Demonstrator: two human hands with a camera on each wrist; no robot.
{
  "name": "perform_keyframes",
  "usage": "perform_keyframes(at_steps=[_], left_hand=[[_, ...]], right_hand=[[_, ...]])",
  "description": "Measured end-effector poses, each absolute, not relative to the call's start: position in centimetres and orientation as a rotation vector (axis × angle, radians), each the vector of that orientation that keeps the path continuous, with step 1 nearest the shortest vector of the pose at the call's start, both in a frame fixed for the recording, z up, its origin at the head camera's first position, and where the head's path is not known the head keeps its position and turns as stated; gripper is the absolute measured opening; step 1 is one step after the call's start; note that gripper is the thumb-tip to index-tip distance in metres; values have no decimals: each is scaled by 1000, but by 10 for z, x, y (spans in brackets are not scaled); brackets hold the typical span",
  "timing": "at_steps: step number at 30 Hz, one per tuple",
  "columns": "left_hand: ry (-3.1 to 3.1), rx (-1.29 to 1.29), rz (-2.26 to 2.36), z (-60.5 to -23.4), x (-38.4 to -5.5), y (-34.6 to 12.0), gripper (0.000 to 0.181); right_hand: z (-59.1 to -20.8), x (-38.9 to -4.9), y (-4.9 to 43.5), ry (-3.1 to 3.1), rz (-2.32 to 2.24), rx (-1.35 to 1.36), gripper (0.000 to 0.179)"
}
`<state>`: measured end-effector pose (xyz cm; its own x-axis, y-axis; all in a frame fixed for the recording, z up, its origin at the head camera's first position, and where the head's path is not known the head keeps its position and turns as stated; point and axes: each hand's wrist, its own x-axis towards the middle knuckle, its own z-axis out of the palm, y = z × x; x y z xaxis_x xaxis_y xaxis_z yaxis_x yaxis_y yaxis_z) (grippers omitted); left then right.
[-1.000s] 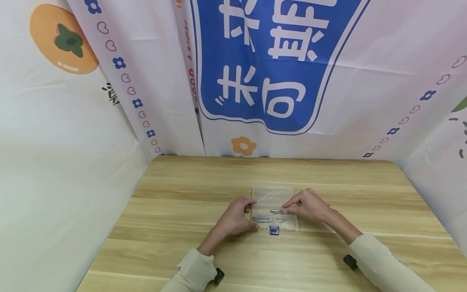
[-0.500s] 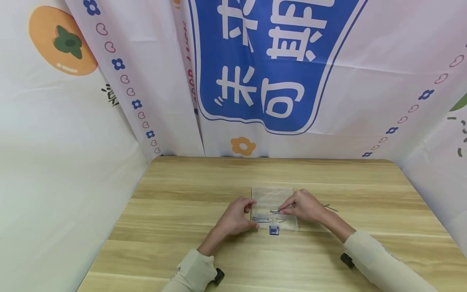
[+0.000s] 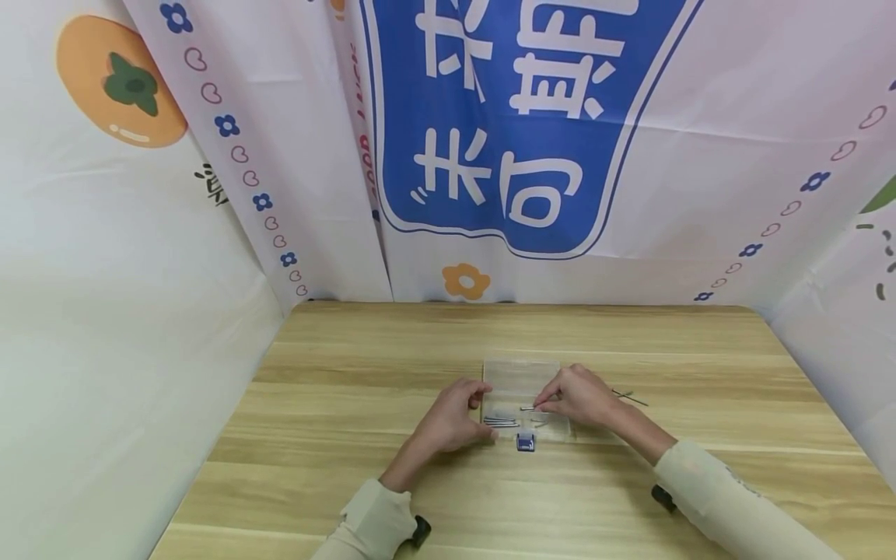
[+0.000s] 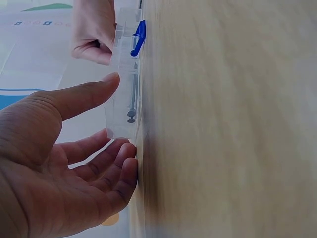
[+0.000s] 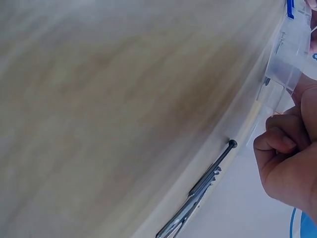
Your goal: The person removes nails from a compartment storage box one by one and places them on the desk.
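Observation:
A clear plastic box point(image 3: 521, 373) with a blue latch point(image 3: 525, 442) lies opened up on the table. Thumb at its front corner and fingers round the back, my left hand point(image 3: 451, 416) holds the box by its left end. Several metal nails point(image 3: 499, 421) lie in the left compartment, their heads showing through the wall in the left wrist view. Over the box, thumb and forefinger of my right hand point(image 3: 577, 395) pinch a short-looking length of nail point(image 3: 527, 408). In the right wrist view those fingertips are hidden behind the box wall.
More loose nails point(image 5: 213, 171) lie on the wooden table point(image 3: 336, 467) to the right of the box, by the right wrist. A printed cloth point(image 3: 315, 194) hangs behind the table and along both sides.
My right hand has moved left over the box, and fewer nails show at its fingertips. The loose nails on the right have come into fuller view. My left hand has stayed in place.

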<state>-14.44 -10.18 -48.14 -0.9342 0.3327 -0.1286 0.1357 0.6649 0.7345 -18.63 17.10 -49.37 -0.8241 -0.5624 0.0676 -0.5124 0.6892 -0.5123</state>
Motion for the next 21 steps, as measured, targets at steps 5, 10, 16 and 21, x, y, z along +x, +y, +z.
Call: perform_keyframes(at_steps=[5,10,16,21], left_hand=[[2636,385,1121,-481,-144,-102,71],[2641,380,1118,-481,-144,-102,71],[2649,386,1109,-481,-144,-102,71],[2645,389,1116,-480,-144,-101,71]], right_hand=[[-494,-187,171,2814,-738,-960,6],[-493,-187,171,2816,-695,-1016,5],[-492,-185,170,2802,-721,-996,5],[-493,-185,170,2802,-734,-970,6]])
